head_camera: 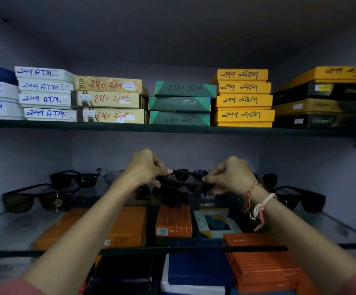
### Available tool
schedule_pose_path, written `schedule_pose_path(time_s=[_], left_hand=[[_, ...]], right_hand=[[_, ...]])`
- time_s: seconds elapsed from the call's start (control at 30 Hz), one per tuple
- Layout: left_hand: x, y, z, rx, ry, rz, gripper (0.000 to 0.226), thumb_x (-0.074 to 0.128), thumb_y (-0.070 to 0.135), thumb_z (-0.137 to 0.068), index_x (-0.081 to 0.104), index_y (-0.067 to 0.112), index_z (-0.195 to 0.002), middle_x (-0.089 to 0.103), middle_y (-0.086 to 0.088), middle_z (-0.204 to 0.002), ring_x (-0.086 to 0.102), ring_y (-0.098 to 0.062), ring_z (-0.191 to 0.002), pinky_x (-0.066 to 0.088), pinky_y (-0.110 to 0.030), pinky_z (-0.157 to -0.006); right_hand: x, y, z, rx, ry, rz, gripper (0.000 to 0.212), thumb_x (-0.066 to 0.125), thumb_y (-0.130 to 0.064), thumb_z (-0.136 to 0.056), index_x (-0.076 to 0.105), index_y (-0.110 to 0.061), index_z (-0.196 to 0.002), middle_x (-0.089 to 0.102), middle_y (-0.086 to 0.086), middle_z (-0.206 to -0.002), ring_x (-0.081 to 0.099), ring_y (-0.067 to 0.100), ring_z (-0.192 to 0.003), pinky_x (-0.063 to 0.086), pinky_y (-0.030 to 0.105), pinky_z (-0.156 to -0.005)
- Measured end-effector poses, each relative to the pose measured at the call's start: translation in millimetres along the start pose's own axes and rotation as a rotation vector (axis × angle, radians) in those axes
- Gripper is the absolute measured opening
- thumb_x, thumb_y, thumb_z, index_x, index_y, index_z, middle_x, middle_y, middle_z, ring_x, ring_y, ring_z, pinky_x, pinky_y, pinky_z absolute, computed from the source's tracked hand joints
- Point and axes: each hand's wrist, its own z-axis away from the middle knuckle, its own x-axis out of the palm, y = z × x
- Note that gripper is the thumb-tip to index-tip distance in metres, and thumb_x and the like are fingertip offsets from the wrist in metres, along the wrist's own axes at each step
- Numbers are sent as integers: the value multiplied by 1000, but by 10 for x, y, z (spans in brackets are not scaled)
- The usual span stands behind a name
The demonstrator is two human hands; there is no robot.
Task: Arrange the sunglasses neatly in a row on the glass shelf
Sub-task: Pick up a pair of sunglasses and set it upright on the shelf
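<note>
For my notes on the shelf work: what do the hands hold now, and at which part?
Both hands, left and right, hold one pair of dark sunglasses, each pinching one outer end of the frame.

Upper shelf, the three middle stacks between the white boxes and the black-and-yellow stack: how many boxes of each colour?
Beige boxes: 3
Green boxes: 3
Yellow boxes: 4
Total: 10

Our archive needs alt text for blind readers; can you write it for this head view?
Two hands, left hand and right hand, hold dark sunglasses above a glass shelf with more sunglasses. Labelled boxes sit stacked above.
</note>
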Motion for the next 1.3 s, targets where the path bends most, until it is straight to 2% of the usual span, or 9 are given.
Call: schedule_pose_path(time_s=[0.2, 0.37, 0.5, 0.67, 0.77, 0.93, 1.03, 1.17, 1.3], left_hand=[[168, 155, 102, 67, -75, -370, 27, 64, 40, -88, 69, 15, -82, 79, -5, -82, 76, -20, -71, 59, -33, -71], [335, 232, 65, 57, 50, -410, 34, 65, 39, -89, 75, 6, -88, 76, -9, -83, 70, -25, -73, 59, -38, -76], [558, 296, -31, 7, 33, -348, 32, 68, 32, -86, 72, 4, -73, 62, -5, -61, 63, -25, -64, 45, -31, -58], [888, 358, -114, -58, 37, -344, 45, 70, 34, -79, 44, 15, -47, 46, 1, -50, 46, -19, -49, 29, -24, -46], [1027, 363, -146, -72, -10, -368, 36, 68, 33, -78, 51, 14, -52, 51, 0, -54, 53, -21, -58, 31, -23, -46], [1119, 386, -204, -70, -21, -406, 34, 65, 33, -78, 51, 14, -54, 50, 0, -54, 49, -18, -51, 33, -24, -47], [1140, 375, -238, -72, -28, -393, 34, 66, 32, -78, 50, 15, -54, 49, 2, -53, 46, -14, -48, 31, -24, -45], [1035, 270, -240, -54, -78, -350, 44, 66, 55, -78, 65, 14, -60, 66, 1, -62, 61, -16, -60, 51, -28, -58], [685, 5, -247, -74, 132, -494, 46, 62, 54, -83, 69, 10, -69, 71, -7, -77, 67, -26, -75, 48, -30, -64]], right_hand=[[-210, 109, 111, -26, 143, 149, 25, 80, -32, -76, 78, -10, -65, 75, 8, -57, 74, 17, -51, 64, 35, -59], [-390, 220, 170, 15, 243, 282, 32, 74, -34, -71, 74, -6, -56, 72, 7, -58, 71, 27, -61, 62, 40, -63], [-480, 389, 182, 104, 252, 328, 39, 69, -28, -71, 51, -12, -41, 55, 5, -52, 62, 33, -63, 45, 31, -57], [-529, 582, 145, 182, 205, 429, 26, 63, -23, -76, 59, -9, -55, 58, 8, -69, 55, 29, -64, 36, 25, -52], [-538, 671, 97, 205, 130, 506, 21, 60, -22, -79, 71, -4, -74, 59, 8, -77, 54, 27, -68, 41, 26, -60], [-524, 778, -7, 168, 75, 633, 30, 58, -24, -79, 47, -15, -53, 57, 4, -73, 56, 26, -74, 37, 33, -77], [-492, 820, -64, 143, 69, 724, 28, 57, -29, -82, 50, -16, -58, 57, 3, -74, 63, 26, -85, 35, 36, -89], [-455, 701, -68, 141, 118, 1014, 32, 58, -50, -86, 52, -21, -75, 65, -2, -80, 66, 21, -89, 31, 39, -97], [-276, 294, -65, -11, 206, 956, 37, 59, -55, -85, 64, -19, -85, 71, 5, -101, 67, 26, -97, 37, 41, -95]])
